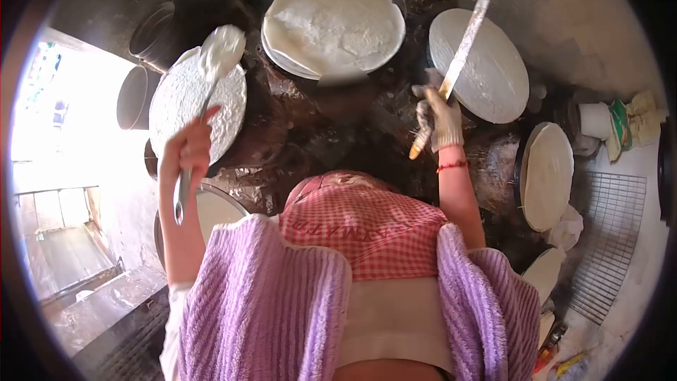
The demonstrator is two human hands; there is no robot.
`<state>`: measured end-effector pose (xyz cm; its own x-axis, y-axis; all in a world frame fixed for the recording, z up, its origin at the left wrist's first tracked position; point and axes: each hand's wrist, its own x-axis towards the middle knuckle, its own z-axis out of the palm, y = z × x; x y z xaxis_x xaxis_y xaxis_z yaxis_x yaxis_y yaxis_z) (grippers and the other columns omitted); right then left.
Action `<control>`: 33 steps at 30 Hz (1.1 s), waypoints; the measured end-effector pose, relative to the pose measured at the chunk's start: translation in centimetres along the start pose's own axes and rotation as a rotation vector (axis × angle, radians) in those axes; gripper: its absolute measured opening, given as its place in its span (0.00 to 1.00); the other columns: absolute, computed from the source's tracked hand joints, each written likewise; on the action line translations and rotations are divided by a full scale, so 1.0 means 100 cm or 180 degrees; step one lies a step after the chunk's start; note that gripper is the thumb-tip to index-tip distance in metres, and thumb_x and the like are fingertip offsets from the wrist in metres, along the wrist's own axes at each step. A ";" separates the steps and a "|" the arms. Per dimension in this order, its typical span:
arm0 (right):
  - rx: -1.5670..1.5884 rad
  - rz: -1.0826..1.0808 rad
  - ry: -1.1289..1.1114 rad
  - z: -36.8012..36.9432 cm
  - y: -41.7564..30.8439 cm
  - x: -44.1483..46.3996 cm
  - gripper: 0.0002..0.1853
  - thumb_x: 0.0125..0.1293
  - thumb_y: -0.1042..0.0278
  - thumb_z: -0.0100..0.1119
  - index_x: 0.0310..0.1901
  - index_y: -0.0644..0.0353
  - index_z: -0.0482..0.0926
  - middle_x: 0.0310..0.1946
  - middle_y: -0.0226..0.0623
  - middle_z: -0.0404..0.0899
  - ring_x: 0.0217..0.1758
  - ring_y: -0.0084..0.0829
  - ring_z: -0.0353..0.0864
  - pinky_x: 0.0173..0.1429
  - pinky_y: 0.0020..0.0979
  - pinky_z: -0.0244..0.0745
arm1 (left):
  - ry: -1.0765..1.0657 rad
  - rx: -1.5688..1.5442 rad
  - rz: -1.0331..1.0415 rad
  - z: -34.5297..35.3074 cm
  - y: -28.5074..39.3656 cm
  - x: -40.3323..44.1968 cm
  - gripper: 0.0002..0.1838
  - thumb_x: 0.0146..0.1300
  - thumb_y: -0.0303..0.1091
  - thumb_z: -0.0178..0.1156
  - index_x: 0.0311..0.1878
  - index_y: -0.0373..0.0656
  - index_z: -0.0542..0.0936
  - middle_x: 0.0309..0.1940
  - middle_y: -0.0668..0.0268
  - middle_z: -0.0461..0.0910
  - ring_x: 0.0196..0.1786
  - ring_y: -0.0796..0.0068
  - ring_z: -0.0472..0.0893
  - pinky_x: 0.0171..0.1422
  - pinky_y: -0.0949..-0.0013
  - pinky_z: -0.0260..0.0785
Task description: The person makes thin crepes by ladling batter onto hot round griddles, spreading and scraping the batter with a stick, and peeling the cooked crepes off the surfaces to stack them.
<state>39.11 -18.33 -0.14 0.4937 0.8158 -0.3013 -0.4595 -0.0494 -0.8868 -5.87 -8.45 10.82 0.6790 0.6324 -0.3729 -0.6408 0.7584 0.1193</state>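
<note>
My left hand (pixel 189 142) is closed around the handle of a metal ladle (pixel 224 53). Its bowl, coated with white batter and a little blurred, hangs over the edge of a round griddle spread with bumpy white batter (pixel 182 102). My right hand (pixel 443 118), in a pale, stained glove, grips a long flat spatula (pixel 468 37). The batter-smeared blade points up and away; the wooden handle end shows below the fingers. Behind that blade lies a round griddle with a smooth white sheet (pixel 486 74). At the far middle, thin white pancakes (pixel 335 21) lie with one edge folded.
Another round griddle with a pale sheet (pixel 549 176) stands at right, and one more (pixel 215 212) is partly hidden by my left arm. A wire rack (pixel 606 233) lies at far right. A metal bucket (pixel 134 99) stands at left. My checked apron (pixel 367 226) is below.
</note>
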 end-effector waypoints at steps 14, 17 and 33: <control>-0.0481 0.0384 0.0095 0.021 -0.029 0.304 0.20 0.59 0.75 0.67 0.53 0.66 0.76 0.41 0.43 0.81 0.37 0.34 0.82 0.41 0.37 0.85 | 0.0512 -0.0351 0.1653 -0.004 -0.091 -0.095 0.27 0.77 0.28 0.37 0.75 0.31 0.45 0.23 0.73 0.55 0.15 0.90 0.52 0.12 0.83 0.48; -0.2097 0.0472 0.0114 0.063 -0.061 0.297 0.26 0.51 0.59 0.77 0.42 0.75 0.80 0.37 0.40 0.81 0.34 0.31 0.76 0.38 0.34 0.71 | 0.0815 0.0337 0.2075 0.027 -0.113 -0.101 0.30 0.75 0.25 0.38 0.75 0.31 0.39 0.21 0.73 0.54 0.13 0.91 0.52 0.11 0.84 0.45; -0.2680 -0.0987 -0.0494 0.119 -0.125 0.252 0.25 0.51 0.57 0.73 0.41 0.74 0.81 0.33 0.42 0.82 0.35 0.33 0.79 0.43 0.34 0.73 | 0.0236 -0.1033 0.1064 -0.022 -0.099 -0.091 0.28 0.78 0.31 0.36 0.75 0.32 0.43 0.25 0.71 0.58 0.19 0.87 0.57 0.14 0.80 0.55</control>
<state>48.47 9.68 7.53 0.3723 0.9281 -0.0099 0.3985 -0.1695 -0.9014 -6.56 -22.05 11.01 0.3966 0.8116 -0.4290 -0.9068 0.4191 -0.0454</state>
